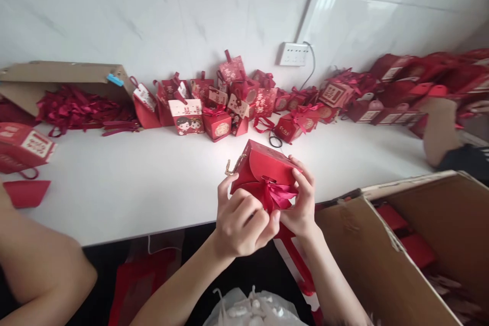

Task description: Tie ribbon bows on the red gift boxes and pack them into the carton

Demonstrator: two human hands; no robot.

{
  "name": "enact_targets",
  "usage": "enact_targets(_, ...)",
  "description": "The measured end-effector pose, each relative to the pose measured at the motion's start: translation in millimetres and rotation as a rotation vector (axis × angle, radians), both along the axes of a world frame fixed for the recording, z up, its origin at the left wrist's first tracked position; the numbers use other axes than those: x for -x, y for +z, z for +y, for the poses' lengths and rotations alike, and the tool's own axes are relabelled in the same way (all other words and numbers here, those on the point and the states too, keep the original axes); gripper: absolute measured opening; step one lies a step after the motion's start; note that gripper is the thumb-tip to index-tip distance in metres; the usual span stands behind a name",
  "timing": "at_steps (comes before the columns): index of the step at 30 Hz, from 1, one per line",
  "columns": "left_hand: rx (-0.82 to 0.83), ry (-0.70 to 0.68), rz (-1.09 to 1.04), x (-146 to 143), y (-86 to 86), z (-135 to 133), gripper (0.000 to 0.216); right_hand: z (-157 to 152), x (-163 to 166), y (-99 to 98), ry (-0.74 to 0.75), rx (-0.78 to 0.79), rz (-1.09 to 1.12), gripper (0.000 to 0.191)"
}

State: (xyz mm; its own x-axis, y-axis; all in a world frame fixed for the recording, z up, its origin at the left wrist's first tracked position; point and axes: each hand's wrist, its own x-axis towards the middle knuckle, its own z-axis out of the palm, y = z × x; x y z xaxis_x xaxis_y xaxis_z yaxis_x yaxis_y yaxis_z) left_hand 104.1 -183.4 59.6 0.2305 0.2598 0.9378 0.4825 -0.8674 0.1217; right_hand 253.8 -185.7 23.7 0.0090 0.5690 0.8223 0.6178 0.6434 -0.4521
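A red paper gift box (263, 163) is held tilted above the white table's front edge. Dark pink ribbon (281, 194) spreads from a slot in its folded flaps, and a twisted gold cord (229, 167) sticks out at its left side. My right hand (303, 201) grips the box's right side, thumb below and fingers along the edge. My left hand (244, 221) is closed at the near left of the box, one finger on its left edge and the others curled beside the ribbon. Whether those curled fingers pinch ribbon is hidden.
Finished-looking red boxes (217, 125) line the wall. Ribbons (84, 109) fill a cardboard box at left. A black hair tie (275, 141) lies on the table (153, 178). An open carton (344, 234) stands right. Other people's arms (439, 127) show at both sides.
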Motion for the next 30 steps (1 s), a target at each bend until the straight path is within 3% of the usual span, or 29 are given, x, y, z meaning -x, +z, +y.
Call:
enact_targets(5, 0.002, -0.169, -0.056, -47.8, 12.1, -9.3, 0.024, -32.3, -36.9, 15.4, -0.255, -0.105, -0.016, 0.079)
enact_targets(15, -0.037, -0.523, 0.001, -141.5, 28.2, -36.0, 0.024, -116.9, -96.3, 37.5, -0.685, -0.052, 0.013, 0.072)
enact_targets(21, -0.078, -0.773, 0.058, -190.2, 42.0, -62.4, 0.024, -171.8, -132.0, 51.4, -0.946, -0.033, -0.113, 0.077)
enact_targets(23, -0.002, -0.889, 0.054, -202.6, 47.0, -67.3, 0.025, -192.0, -142.3, 55.9, -1.011, 0.0, -0.192, 0.082)
enact_targets(26, 0.304, -0.992, 0.098, -220.4, 46.9, -61.7, 0.027, -221.7, -156.2, 59.6, -1.081, 0.086, -0.258, 0.087)
enact_targets(28, 0.559, -0.965, 0.169, -232.6, 37.6, -51.5, 0.031, -239.9, -166.9, 59.5, -1.128, 0.188, -0.166, 0.085)
enact_targets(30, 0.722, -0.921, 0.214, -243.2, 21.3, -42.6, 0.034, -255.9, -180.2, 57.4, -1.138, 0.36, 0.089, 0.079)
